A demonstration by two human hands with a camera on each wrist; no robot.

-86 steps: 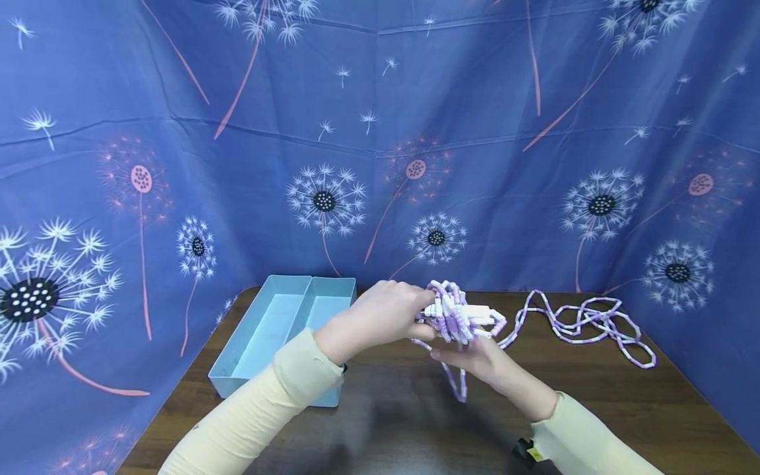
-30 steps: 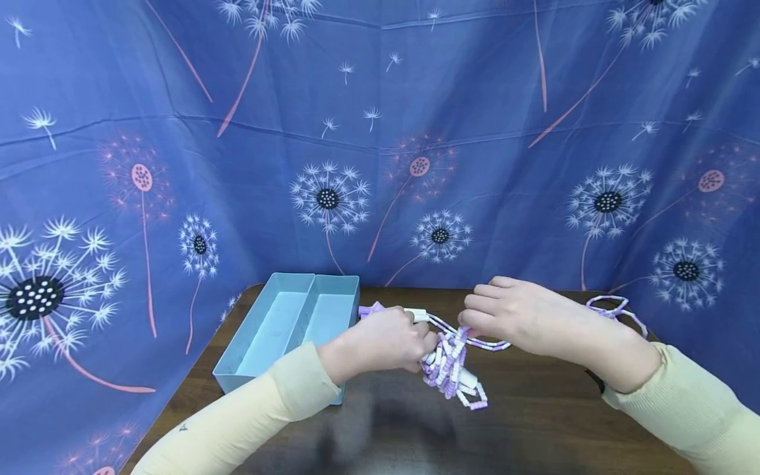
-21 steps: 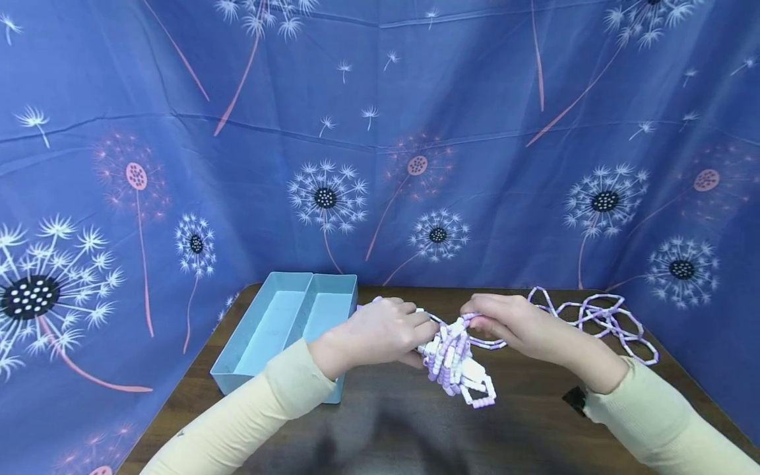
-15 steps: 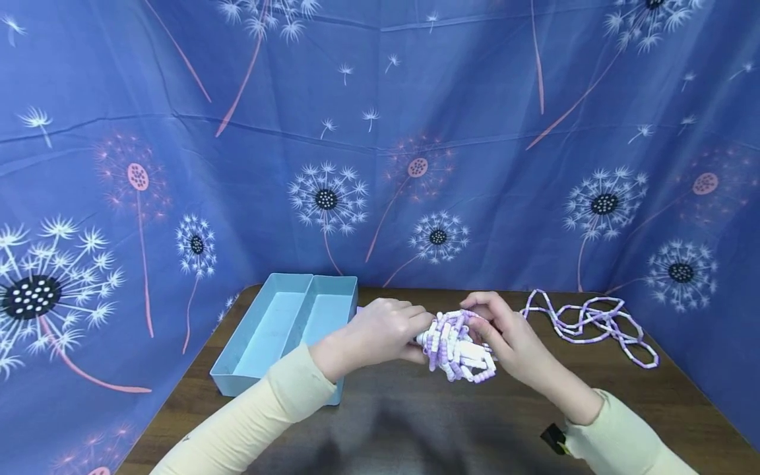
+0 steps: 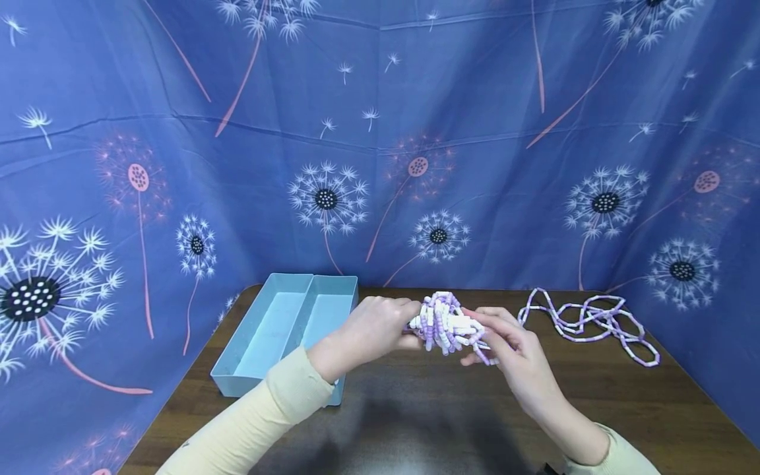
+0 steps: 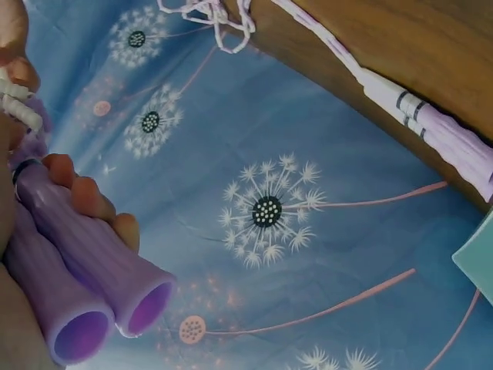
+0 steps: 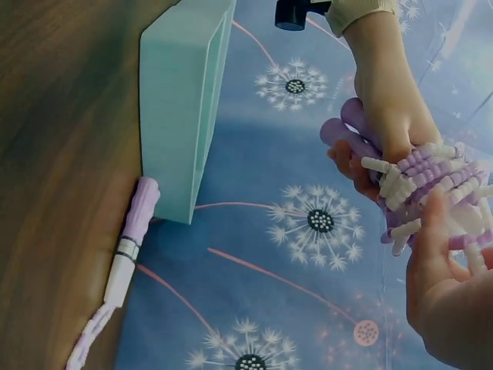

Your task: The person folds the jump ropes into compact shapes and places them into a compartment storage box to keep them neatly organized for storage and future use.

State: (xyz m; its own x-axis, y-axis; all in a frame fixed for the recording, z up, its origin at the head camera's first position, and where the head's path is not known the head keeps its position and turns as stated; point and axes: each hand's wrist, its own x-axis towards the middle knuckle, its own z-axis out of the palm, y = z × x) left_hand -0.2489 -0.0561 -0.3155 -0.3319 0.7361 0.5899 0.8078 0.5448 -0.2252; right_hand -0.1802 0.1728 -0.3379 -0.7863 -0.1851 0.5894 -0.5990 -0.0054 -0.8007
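Observation:
A purple-and-white beaded jump rope [image 5: 442,323] is wound into a thick bundle, held above the table. My left hand [image 5: 380,326] grips its two purple handles [image 6: 100,239] side by side, hollow ends pointing away from the bundle in the left wrist view. At the bundle's right end, my right hand [image 5: 519,349] pinches the beaded coils with thumb and fingers; a short loop hangs there. In the right wrist view the coils [image 7: 431,181] lie between both hands. Some of the right fingers are hidden behind the beads.
A second beaded jump rope [image 5: 594,323] lies loosely looped at the table's back right. One of its purple handles [image 7: 140,212] rests beside the light-blue two-compartment box [image 5: 240,382] on the left. A blue dandelion-print cloth [image 5: 380,165] hangs behind the table [image 5: 623,409].
The bundle has swung up from hanging toward the front to nearly level. My right hand has gone from pulling a strand above it to its right end, while the left keeps its grip.

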